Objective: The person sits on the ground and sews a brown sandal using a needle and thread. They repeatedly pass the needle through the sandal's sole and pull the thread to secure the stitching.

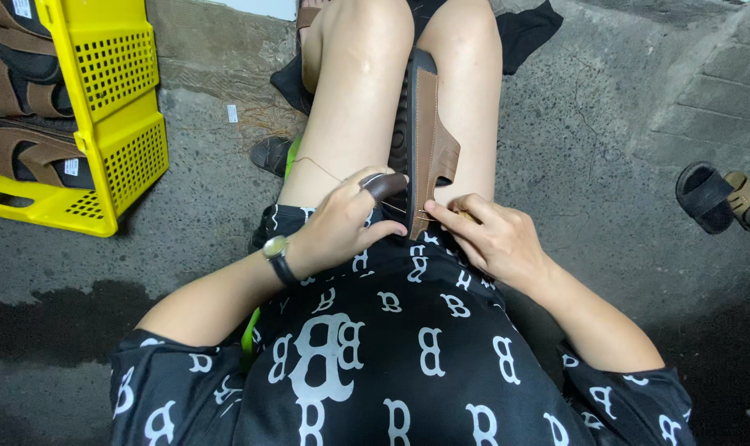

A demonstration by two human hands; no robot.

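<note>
A brown sandal (429, 140) with a black sole stands on its edge between my knees, strap side to the right. My left hand (342, 223) rests against the sandal's near end; a dark brown leather guard covers its index finger, and a thin thread runs from it across my left thigh. My right hand (491, 235) pinches at the sandal's lower edge, fingers closed on something small that looks like a needle. A watch sits on my left wrist.
A yellow plastic crate (115, 124) holding several brown sandals stands at the left on the concrete floor. Another sandal (722, 198) lies at the right edge. A dark shoe (272, 153) sits by my left leg. Wet patches darken the floor near me.
</note>
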